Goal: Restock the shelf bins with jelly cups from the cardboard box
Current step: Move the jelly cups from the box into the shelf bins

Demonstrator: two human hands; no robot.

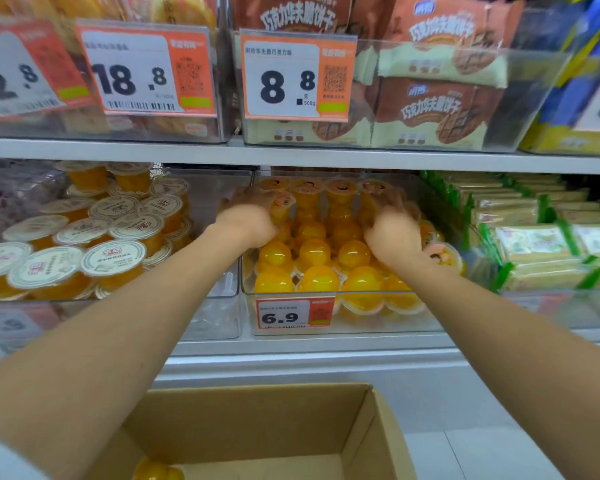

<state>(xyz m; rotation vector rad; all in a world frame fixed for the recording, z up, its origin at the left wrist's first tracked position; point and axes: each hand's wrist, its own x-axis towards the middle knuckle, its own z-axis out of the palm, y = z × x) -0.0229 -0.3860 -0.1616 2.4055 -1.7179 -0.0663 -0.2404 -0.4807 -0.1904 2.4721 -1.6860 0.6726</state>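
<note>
A clear shelf bin [329,330] with a 6.9 price tag holds several rows of orange jelly cups [321,278]. Both of my hands reach into it. My left hand [248,220] curls over cups at the bin's left side, fingers around a cup [284,202] with a pale lid. My right hand [392,223] rests on cups at the right side, fingers bent over them. Both hands are blurred. An open cardboard box [371,441] sits below, with one orange jelly cup [156,471] visible in its bottom left.
A bin of larger white-lidded jelly cups [84,233] stands to the left, and green-edged snack packs [534,237] fill the bin to the right. The shelf above carries wafer packs [440,109] behind price tags. A white shelf ledge [309,358] lies between bin and box.
</note>
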